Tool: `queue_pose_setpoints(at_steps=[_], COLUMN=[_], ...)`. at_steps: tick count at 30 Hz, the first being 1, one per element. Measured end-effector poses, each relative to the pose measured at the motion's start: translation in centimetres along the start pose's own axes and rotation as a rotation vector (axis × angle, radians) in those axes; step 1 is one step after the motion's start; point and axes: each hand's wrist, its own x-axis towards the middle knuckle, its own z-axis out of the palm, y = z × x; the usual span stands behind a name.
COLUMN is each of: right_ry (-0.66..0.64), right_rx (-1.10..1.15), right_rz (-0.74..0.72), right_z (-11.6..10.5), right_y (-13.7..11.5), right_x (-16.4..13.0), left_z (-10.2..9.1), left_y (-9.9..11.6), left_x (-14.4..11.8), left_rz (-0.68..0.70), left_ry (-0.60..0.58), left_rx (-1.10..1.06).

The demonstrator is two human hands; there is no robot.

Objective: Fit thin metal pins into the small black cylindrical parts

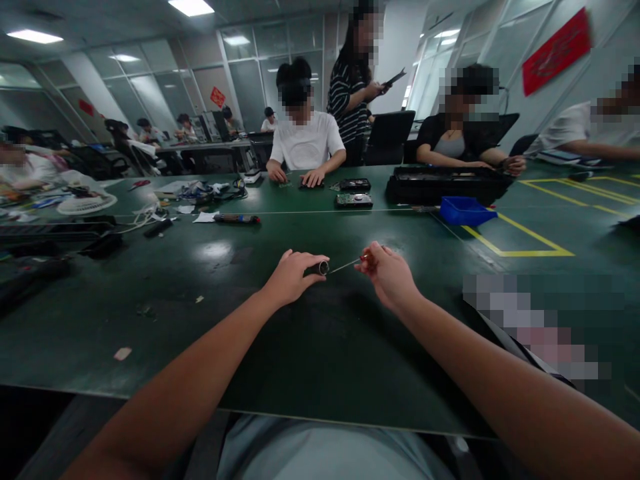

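A small dark cylinder (pixel 323 268) sits at the frame's centre, pinched in the left hand (pixel 293 275). The right hand (pixel 387 273) is curled around a thin screwdriver (pixel 350 264), its tip meeting the cylinder, both just above the green surface (pixel 210 313). The writing on the red banner (pixel 556 51), upper right, is unreadable.

From my feed I can make out no readable text, number or brand anywhere. The red banner (pixel 557 50) on the right wall and the small red diamond sign (pixel 217 97) on the glass partition both carry marks too blurred for me to read. The circuit board (pixel 354 199) on the counter (pixel 250 320) shows no legible label either.
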Motion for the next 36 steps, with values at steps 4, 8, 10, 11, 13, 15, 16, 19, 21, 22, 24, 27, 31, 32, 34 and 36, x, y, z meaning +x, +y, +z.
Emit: queue_pose_setpoints(at_steps=[4,8,10,11,13,15,16,19,21,22,24,27,31,32,34,36], right_ry=[0.05,0.029,-0.001,-0.014,-0.033,-0.03,-0.039,-0.056,-0.063,-0.065,-0.069,-0.068,-0.046,-0.044,-0.048,-0.056], right_rx=[-0.052,-0.095,-0.19,-0.261,-0.425,-0.55,-0.591,-0.656,-0.685,-0.703,-0.748,-0.802,-0.795,-0.791,-0.787,-0.786], right_rz=[-0.025,-0.114,-0.191,-0.226,-0.281,-0.334,-0.352,-0.401,-0.427,-0.439,-0.46,-0.483,-0.48,-0.477,-0.469,-0.463], right_z=[-0.1,0.1,0.2,0.2,0.3,0.3,0.3,0.3,0.3,0.3,0.2,0.2,0.2,0.2,0.2,0.2], right_y=[0.0,-0.2,-0.4,-0.5,-0.9,-1.3,-1.5,-1.7,-1.8,-1.8,-1.8,-2.0,-2.1,-2.1,-2.1,-2.1], right_x=[-0.2,-0.6,-0.8,-1.0,-1.3,-1.8,-1.9,-2.2,-2.2,-2.2,-2.2,-2.2,-2.3,-2.3,-2.3,-2.4], left_z=[0.4,0.5,0.4,0.4,0.4,0.5,0.5,0.8,1.0,1.0,1.1,0.9,0.5,0.4,0.5,0.5], left_y=[-0.4,-0.4,-0.2,-0.1,0.0,0.0,-0.1,-0.2,-0.2,-0.2,-0.3,-0.2,0.1,0.1,0.0,-0.3], left_x=[0.0,0.0,-0.1,-0.1,-0.1,-0.2,-0.2,-0.2,-0.2,-0.2,-0.1,-0.1,-0.1,-0.1,0.0,0.1], left_rz=[-0.055,-0.058,-0.053,-0.052,-0.05,-0.04,-0.034,-0.019,-0.014,-0.014,-0.017,-0.024,-0.079,-0.107,-0.169,-0.228], left_ry=[-0.032,-0.043,-0.057,-0.063,-0.068,-0.072,-0.074,-0.076,-0.08,-0.084,-0.092,-0.077,0.038,0.078,0.149,0.188], left_rx=[0.01,0.014,0.025,0.032,0.045,0.056,0.06,0.074,0.086,0.09,0.089,0.056,-0.103,-0.153,-0.263,-0.406])
